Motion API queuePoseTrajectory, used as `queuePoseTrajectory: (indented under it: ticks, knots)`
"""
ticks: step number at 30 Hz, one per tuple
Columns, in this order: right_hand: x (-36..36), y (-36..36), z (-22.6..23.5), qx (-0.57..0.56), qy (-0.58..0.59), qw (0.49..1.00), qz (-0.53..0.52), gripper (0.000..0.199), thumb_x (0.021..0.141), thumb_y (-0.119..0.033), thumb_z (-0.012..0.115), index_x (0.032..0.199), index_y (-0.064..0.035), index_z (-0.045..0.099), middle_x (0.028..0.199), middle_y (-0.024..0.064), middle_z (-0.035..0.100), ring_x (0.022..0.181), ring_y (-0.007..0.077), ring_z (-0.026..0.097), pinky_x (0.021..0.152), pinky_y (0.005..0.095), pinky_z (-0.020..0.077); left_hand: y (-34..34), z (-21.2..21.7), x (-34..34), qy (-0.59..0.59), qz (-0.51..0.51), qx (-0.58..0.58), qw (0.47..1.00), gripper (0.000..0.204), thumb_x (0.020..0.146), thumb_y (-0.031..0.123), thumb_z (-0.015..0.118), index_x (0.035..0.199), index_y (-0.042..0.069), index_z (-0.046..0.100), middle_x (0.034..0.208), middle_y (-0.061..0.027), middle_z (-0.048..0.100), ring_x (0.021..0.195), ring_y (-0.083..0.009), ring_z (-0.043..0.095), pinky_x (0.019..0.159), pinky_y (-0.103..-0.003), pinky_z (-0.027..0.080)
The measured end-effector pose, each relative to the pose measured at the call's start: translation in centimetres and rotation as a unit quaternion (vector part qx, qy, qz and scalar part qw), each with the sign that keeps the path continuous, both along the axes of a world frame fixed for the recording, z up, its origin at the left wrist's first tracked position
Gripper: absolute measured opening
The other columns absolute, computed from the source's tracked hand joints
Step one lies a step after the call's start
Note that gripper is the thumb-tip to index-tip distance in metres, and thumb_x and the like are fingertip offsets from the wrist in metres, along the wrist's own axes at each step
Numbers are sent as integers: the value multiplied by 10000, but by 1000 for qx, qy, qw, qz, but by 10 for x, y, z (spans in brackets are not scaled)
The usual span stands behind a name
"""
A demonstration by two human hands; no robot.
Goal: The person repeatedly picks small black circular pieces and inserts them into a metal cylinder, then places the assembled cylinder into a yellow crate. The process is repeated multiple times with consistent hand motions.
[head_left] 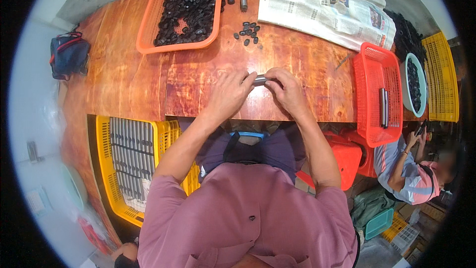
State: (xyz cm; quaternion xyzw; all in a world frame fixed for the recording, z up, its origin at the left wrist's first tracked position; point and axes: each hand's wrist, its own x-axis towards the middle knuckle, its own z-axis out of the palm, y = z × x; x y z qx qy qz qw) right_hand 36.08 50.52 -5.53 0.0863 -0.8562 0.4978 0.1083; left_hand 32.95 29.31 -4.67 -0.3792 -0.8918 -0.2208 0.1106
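A short grey metal tube (260, 80) lies crosswise between my two hands, above the near edge of the wooden table. My left hand (230, 92) is closed round its left end. At the other end, my right hand (286, 89) pinches it with thumb and fingers. Ahead of them lies a loose cluster of small black oval caps (249, 32). Beyond these stands a metal cylinder (243, 1), upright, with one black cap (231, 0) beside it. Whether a cap sits in the held tube is hidden by my fingers.
An orange basket (144, 39) full of black caps stands far left. Newspapers (317, 15) cover the far right. A red basket (364, 114) at right holds a few metal tubes (383, 106). A yellow crate (105, 168) of tubes sits lower left. Another person (409, 173) works at right.
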Motion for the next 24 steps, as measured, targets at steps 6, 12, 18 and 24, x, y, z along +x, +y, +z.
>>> queuePoseTrajectory:
  ticks: [6, 12, 18, 24]
  knots:
    - [0, -4, -4, 75, -2, 997, 31, 144, 915, -87, 690, 1037, -11, 689, 1055, 155, 685, 1026, 331, 666, 893, 388, 526, -15, -30, -2, 57, 3, 54, 997, 282, 880, 147, 677, 1147, 57, 676, 906, -132, 647, 882, -322, 653, 756, -466, 534]
    - [-15, 2, 5, -72, -133, 986, 76, 82, 918, -21, 665, 987, 22, 671, 972, 105, 677, 908, 186, 649, 772, 316, 526, -7, -32, 0, 97, -10, 32, 995, 201, 845, 154, 588, 1020, 65, 629, 993, -78, 603, 992, -251, 604, 873, -413, 475]
    - [-79, -6, -27, 153, -26, 988, -2, 276, 999, -205, 599, 897, 52, 601, 847, 159, 571, 803, 292, 556, 761, 422, 448, -3, -33, -4, 132, -16, 33, 991, 191, 811, 185, 627, 965, 72, 623, 933, -53, 581, 915, -219, 602, 771, -388, 450]
    - [-82, -18, -49, 210, 31, 976, -46, 251, 1000, -205, 566, 936, 32, 620, 930, 214, 588, 886, 388, 574, 811, 477, 452, -6, -42, -9, 131, -3, 47, 990, 132, 809, 173, 620, 907, 85, 615, 896, -51, 580, 930, -229, 607, 761, -390, 470]
